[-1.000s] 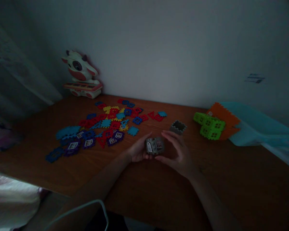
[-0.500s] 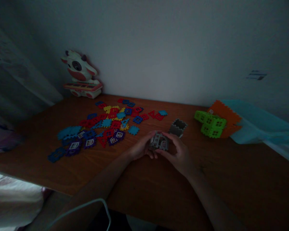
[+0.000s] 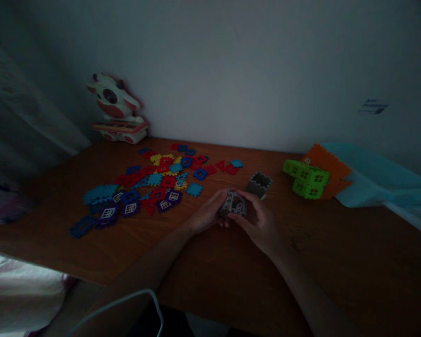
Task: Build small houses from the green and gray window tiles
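Note:
Between my two hands is a small grey assembly of toothed building panels, with window openings in its sides. My left hand wraps its left side, some fingers hidden beneath it. On the right, my right hand pinches it, thumb at the near lower edge and fingers over the top. Just behind my right hand stands an open grey box of joined panels, its top uncovered.
Loose red, blue, yellow and purple panels spread over the wooden table to the left. A green panel build, an orange panel and a light-blue bin are at right. A cow keyboard toy stands back left.
The grey assembly has turned slightly in my hands, and both hands keep hold of it. The view has shifted a little; the table items look unchanged.

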A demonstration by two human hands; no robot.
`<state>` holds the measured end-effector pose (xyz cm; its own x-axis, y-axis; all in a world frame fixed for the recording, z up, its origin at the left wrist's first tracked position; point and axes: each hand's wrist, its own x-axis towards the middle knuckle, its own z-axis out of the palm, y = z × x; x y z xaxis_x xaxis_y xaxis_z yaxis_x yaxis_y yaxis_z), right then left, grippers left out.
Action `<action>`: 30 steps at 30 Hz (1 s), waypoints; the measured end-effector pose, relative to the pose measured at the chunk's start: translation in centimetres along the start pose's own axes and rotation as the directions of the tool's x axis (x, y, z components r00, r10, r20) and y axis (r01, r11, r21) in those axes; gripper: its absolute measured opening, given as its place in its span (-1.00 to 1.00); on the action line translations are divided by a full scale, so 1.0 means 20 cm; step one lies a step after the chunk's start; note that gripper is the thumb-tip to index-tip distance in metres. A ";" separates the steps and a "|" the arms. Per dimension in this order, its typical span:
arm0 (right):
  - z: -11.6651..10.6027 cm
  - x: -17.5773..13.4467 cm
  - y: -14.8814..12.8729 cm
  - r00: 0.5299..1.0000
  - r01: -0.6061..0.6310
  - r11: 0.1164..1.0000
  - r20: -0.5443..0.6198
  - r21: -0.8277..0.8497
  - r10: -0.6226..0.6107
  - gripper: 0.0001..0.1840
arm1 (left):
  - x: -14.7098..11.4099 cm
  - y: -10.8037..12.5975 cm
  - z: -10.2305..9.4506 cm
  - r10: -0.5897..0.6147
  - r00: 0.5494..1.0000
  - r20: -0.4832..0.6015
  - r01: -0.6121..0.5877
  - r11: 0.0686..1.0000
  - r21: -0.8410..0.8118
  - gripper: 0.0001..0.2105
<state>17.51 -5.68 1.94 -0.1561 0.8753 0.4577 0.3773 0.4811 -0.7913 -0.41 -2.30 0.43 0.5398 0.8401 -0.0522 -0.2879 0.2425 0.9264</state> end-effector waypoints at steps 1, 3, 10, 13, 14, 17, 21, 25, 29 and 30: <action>0.00 0.00 0.00 1.000 -0.002 1.000 0.007 0.005 0.002 -0.41 | 0.00 0.00 0.00 -0.001 1.000 -0.007 0.001 1.000 0.012 -0.37; 0.00 0.00 0.01 1.000 -0.012 1.000 0.019 0.009 0.011 -0.41 | 0.00 -0.01 0.00 -0.001 1.000 -0.025 0.002 1.000 0.031 -0.39; 0.01 -0.01 0.03 0.999 -0.044 0.999 0.011 0.024 0.044 -0.42 | 0.00 -0.02 0.01 -0.031 0.997 -0.064 0.032 0.999 0.017 -0.40; 0.02 -0.01 0.02 0.998 -0.063 0.997 0.016 0.045 0.062 -0.43 | 0.00 -0.02 0.01 -0.048 0.997 -0.064 0.049 0.999 0.006 -0.38; 0.02 -0.01 0.02 0.998 -0.069 0.996 0.017 0.054 0.068 -0.44 | 0.00 -0.02 0.02 -0.053 0.997 -0.062 0.053 0.999 -0.005 -0.37; 0.02 -0.01 0.02 0.999 -0.043 0.998 0.030 0.051 0.042 -0.45 | 0.00 -0.02 0.02 -0.053 0.997 -0.057 0.051 0.998 -0.043 -0.38; 0.03 -0.02 0.03 0.995 0.065 0.997 0.073 -0.046 -0.062 -0.46 | 0.00 -0.02 0.03 -0.031 0.997 -0.074 0.030 1.000 -0.005 -0.37; 0.03 -0.02 0.05 0.991 0.099 0.990 0.102 -0.102 -0.089 -0.46 | -0.01 -0.03 0.03 -0.018 0.996 -0.086 0.026 0.996 0.090 -0.36; 0.04 -0.02 0.05 0.986 0.133 0.983 0.115 -0.125 -0.119 -0.45 | -0.02 -0.02 0.03 -0.001 0.996 -0.084 0.016 0.984 0.177 -0.35; 0.04 -0.02 0.05 0.986 0.137 0.983 0.116 -0.125 -0.123 -0.45 | -0.03 -0.01 0.04 0.001 0.997 -0.079 0.013 0.983 0.185 -0.34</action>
<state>17.15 -5.59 0.68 -0.3057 0.8094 0.5014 0.4637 0.5865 -0.6641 -0.06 -3.15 0.46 0.4756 0.8760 -0.0803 -0.1288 0.1597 0.9787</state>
